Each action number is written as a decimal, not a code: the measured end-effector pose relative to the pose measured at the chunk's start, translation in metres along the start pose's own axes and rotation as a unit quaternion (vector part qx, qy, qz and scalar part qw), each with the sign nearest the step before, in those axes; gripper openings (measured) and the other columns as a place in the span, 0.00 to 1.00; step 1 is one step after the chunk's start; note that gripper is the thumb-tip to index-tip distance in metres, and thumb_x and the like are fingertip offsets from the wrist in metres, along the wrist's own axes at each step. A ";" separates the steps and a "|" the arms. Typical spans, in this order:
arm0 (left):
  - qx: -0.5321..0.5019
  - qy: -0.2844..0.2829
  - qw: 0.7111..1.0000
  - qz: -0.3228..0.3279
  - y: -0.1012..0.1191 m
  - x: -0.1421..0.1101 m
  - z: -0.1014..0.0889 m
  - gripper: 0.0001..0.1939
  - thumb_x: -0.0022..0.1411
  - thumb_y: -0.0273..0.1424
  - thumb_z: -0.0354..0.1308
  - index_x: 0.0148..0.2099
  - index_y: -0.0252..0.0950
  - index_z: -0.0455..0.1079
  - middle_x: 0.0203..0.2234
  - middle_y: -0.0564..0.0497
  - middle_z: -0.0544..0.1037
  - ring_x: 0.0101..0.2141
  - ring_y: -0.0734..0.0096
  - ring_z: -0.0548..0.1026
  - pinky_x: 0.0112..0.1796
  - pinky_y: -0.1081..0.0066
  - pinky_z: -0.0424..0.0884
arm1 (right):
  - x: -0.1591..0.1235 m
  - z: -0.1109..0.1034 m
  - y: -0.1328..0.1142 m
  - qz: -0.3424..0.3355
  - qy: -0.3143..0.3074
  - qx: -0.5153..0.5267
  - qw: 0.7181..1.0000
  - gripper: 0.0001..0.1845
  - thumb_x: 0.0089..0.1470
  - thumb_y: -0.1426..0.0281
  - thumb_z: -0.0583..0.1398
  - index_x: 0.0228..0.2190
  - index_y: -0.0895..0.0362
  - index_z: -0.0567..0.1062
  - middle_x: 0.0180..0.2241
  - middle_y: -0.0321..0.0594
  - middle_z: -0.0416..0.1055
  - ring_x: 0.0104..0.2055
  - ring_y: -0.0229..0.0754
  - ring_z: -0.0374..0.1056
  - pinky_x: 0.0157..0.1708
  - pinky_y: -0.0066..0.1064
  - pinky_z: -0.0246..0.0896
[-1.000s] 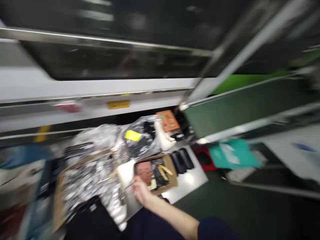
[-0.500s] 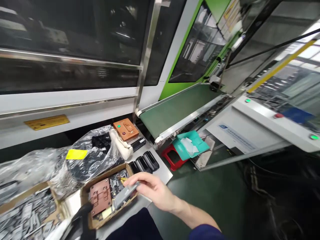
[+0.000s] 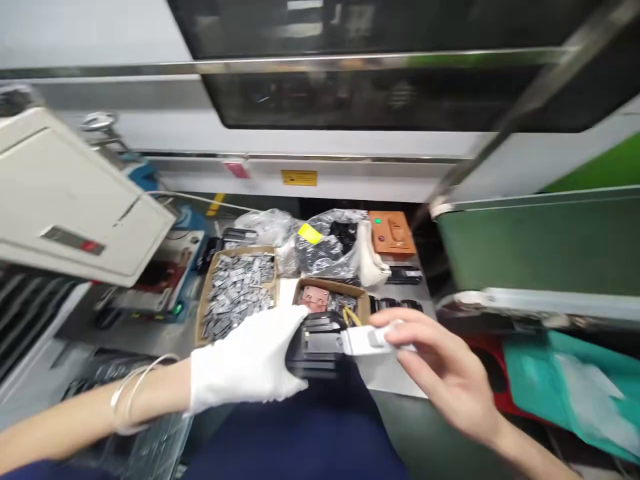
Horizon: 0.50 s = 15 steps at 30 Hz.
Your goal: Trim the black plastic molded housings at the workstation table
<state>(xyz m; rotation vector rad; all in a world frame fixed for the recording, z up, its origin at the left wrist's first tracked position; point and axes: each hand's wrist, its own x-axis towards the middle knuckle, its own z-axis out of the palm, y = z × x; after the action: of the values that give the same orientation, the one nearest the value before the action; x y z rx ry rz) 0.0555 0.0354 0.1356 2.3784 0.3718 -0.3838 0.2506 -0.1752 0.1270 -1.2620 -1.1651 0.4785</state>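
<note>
My left hand (image 3: 245, 360), in a white glove, grips a black plastic housing (image 3: 320, 350) above my lap. My bare right hand (image 3: 440, 353) pinches a light grey plastic piece (image 3: 367, 340) between thumb and fingers. The inner end of that piece meets or overlaps the housing's right side; blur hides whether it is seated. Just behind stands a small cardboard box (image 3: 367, 303) with a reddish-brown plate (image 3: 315, 298), grey parts and a yellow-handled tool (image 3: 351, 315). Left of it, a larger cardboard box (image 3: 203, 313) is full of small grey plastic parts (image 3: 240, 287).
Plastic bags (image 3: 320, 257) with black parts and an orange-brown block (image 3: 391, 233) lie at the table's back. Several black housings (image 3: 400, 305) sit right of the small box. A conveyor belt (image 3: 540, 250) runs at right. A white machine (image 3: 75, 193) leans in at left.
My view has swung left, away from the conveyor. My right hand has carried the grey piece from over the small box to the black housing, and my gloved left hand is now fully in view.
</note>
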 end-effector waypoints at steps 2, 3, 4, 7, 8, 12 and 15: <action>0.015 0.004 1.000 -0.001 0.002 0.002 -0.005 0.24 0.55 0.38 0.69 0.52 0.42 0.69 0.43 0.50 0.80 0.40 0.54 0.81 0.40 0.61 0.77 | -0.003 -0.007 0.004 -0.055 -0.037 -0.105 0.992 0.13 0.70 0.76 0.61 0.50 0.49 0.79 0.49 0.39 0.80 0.51 0.37 0.77 0.53 0.21 0.72; 0.022 0.010 1.000 0.008 0.004 0.003 -0.007 0.22 0.56 0.37 0.68 0.51 0.42 0.69 0.42 0.50 0.80 0.39 0.55 0.81 0.39 0.62 0.76 | -0.005 -0.008 0.005 -0.064 -0.044 -0.129 0.989 0.11 0.71 0.74 0.60 0.49 0.49 0.79 0.48 0.41 0.80 0.50 0.37 0.78 0.52 0.22 0.73; 0.031 0.015 0.999 0.017 0.005 0.004 -0.008 0.20 0.57 0.36 0.68 0.50 0.41 0.68 0.41 0.51 0.79 0.38 0.56 0.81 0.38 0.63 0.76 | -0.007 -0.007 0.006 -0.067 -0.044 -0.147 0.986 0.10 0.73 0.73 0.59 0.49 0.49 0.78 0.47 0.41 0.81 0.49 0.37 0.79 0.51 0.21 0.74; 0.037 0.023 0.998 0.052 0.007 0.004 -0.009 0.17 0.58 0.35 0.67 0.49 0.40 0.68 0.39 0.50 0.79 0.37 0.57 0.81 0.37 0.64 0.77 | -0.012 -0.003 0.009 -0.060 -0.034 -0.178 0.982 0.08 0.76 0.69 0.57 0.49 0.49 0.77 0.45 0.40 0.81 0.49 0.36 0.79 0.53 0.20 0.73; 0.034 0.028 0.997 0.065 0.007 0.003 -0.009 0.18 0.58 0.34 0.66 0.49 0.40 0.68 0.40 0.50 0.79 0.37 0.57 0.81 0.38 0.64 0.77 | -0.013 -0.002 0.011 -0.057 -0.035 -0.186 0.980 0.09 0.76 0.68 0.57 0.49 0.50 0.77 0.44 0.40 0.81 0.50 0.36 0.79 0.54 0.19 0.72; 0.040 0.033 0.994 0.092 0.005 0.002 -0.009 0.21 0.59 0.31 0.67 0.53 0.37 0.69 0.46 0.45 0.79 0.44 0.52 0.82 0.45 0.62 0.79 | -0.013 -0.004 0.017 -0.055 -0.056 -0.214 0.974 0.09 0.76 0.69 0.57 0.50 0.51 0.77 0.45 0.39 0.81 0.51 0.34 0.78 0.57 0.18 0.68; 0.056 0.019 0.995 0.084 0.002 0.004 -0.008 0.23 0.57 0.29 0.68 0.55 0.36 0.69 0.47 0.44 0.79 0.46 0.51 0.81 0.46 0.61 0.79 | -0.013 0.001 0.015 -0.097 -0.093 -0.249 0.959 0.10 0.73 0.75 0.57 0.50 0.54 0.77 0.47 0.41 0.80 0.52 0.32 0.76 0.59 0.17 0.66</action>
<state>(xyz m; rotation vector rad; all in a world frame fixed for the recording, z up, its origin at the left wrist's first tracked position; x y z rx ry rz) 0.0610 0.0395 0.1412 2.5061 0.1696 -0.2893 0.2494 -0.1808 0.1077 -1.5314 -1.6194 0.1592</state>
